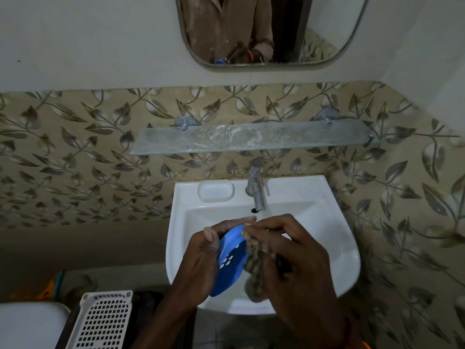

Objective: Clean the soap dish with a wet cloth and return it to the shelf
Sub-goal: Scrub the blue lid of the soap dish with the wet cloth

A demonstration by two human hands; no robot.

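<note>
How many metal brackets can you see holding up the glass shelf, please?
2: the left bracket above the glass shelf near its left end, the right bracket near its right end. None looks hidden.

Premises: a small domestic bathroom, judged from a white wall-hung wash basin (337, 238) with a single chrome tap (256, 187) and a moulded soap recess (215, 190) in its rim. Above the basin a glass shelf (251, 139) is fixed on metal brackets, and over that hangs a mirror (271, 28) with rounded corners; the wall behind carries leaf-patterned tiles (88, 159) under plain paint. A white perforated plastic basket (103, 321) stands at lower left.
</note>
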